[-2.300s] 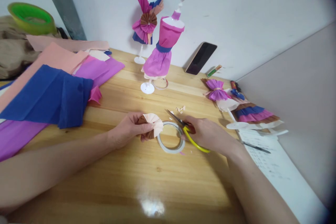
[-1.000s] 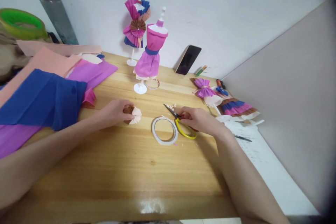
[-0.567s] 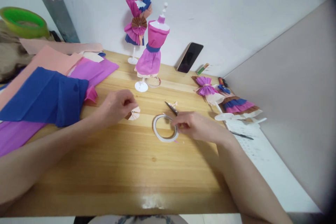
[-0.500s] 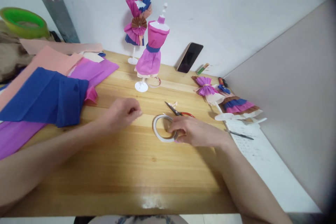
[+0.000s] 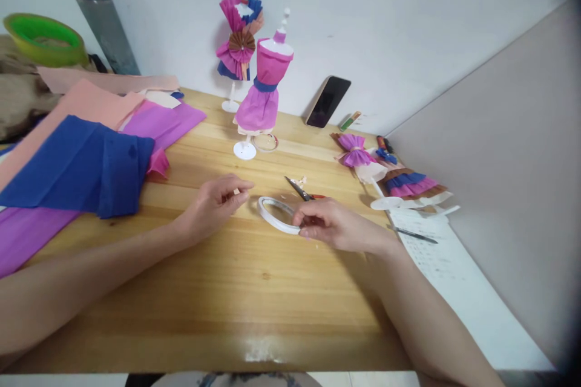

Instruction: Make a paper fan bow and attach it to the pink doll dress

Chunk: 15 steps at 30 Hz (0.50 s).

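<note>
My right hand [image 5: 329, 225] pinches the right side of a white roll of tape [image 5: 278, 225], which is tilted with its left side raised off the wooden table [image 5: 254, 308]. To the left of the roll, my left hand [image 5: 221, 202] has its fingers stretched toward it, thumb apart, touching nothing that I can see. Just behind the right hand lies a pair of scissors [image 5: 299, 188] with dark blades and red handles, partly hidden by that hand. Small paper scraps [image 5: 300, 181] lie beside the blades.
Two small dress forms in crepe-paper dresses, a front one [image 5: 267, 84] and a rear one [image 5: 240, 42], stand at the back. Blue crepe paper [image 5: 77, 163] tops a pile at left. A phone [image 5: 328, 101] leans on the wall. Another dressed form [image 5: 385, 202] lies at right near a pen [image 5: 416, 235].
The tape roll has gone from lying flat to tilted, lifted by my right hand. My left hand has moved slightly right toward it, its fingers now uncurled.
</note>
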Available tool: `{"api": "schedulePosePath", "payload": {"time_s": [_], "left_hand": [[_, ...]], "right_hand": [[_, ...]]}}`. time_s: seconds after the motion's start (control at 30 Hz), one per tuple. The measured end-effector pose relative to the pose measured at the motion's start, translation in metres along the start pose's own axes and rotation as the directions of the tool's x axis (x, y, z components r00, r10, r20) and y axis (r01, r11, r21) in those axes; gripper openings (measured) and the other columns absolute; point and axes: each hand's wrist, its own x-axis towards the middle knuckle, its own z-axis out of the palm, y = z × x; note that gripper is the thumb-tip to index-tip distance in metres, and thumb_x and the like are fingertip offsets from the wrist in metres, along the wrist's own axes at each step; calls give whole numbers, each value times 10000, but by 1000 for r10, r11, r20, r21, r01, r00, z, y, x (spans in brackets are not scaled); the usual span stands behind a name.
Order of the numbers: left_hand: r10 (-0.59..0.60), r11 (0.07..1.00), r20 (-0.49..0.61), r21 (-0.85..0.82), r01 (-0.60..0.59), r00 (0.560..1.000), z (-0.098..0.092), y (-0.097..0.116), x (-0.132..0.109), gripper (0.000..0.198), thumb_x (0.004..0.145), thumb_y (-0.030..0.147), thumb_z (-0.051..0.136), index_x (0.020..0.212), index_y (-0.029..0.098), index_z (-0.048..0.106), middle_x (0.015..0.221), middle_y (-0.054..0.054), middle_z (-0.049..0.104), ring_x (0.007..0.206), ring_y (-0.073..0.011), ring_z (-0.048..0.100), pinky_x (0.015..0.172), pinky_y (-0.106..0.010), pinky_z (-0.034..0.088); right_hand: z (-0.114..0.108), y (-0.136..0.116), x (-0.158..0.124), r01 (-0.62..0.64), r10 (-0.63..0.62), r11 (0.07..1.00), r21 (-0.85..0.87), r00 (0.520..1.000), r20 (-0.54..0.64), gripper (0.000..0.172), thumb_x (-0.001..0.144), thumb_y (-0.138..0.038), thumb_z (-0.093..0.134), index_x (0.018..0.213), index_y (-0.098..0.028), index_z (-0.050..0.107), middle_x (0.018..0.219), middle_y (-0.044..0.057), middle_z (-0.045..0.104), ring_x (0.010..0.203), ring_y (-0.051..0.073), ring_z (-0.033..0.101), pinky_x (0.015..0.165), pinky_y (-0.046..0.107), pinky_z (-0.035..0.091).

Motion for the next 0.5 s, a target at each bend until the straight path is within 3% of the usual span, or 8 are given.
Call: {"api": "schedulePosePath", "payload": {"time_s": [0.23, 0.37, 0.5], "left_hand": [[263, 955, 30, 135, -265, 964, 2, -2, -6, 273, 913, 194, 467, 1084, 167, 679, 982, -97, 682, 893, -167, 633, 813, -282, 503], [372, 895, 58, 240, -375, 926, 3, 1, -9, 323, 920, 185, 440, 1180, 159, 629, 1008, -111, 669, 891, -172, 621, 783, -291, 513], [376, 869, 127, 296, -397, 918, 7, 1, -9, 278, 922, 215, 437, 1054, 192, 681, 927, -89, 677, 801, -158, 618, 704, -269, 510]], "right_hand": [[3, 1, 2, -12, 15, 973, 230, 1000, -15, 249, 829, -411, 579, 788, -166, 563, 638, -21, 497, 576, 116, 443, 543, 225, 370], [5, -6, 2, -12, 20, 988, 151, 998, -52, 154, 838, -313, 570, 790, -167, 572, 636, -26, 499, 552, 102, 434, 527, 213, 346], [7, -14, 2, 24, -23, 1000, 10, 997, -78, 89, 834, -242, 556, 781, -175, 581, 619, -25, 537, 546, 103, 464, 541, 215, 347]]}}
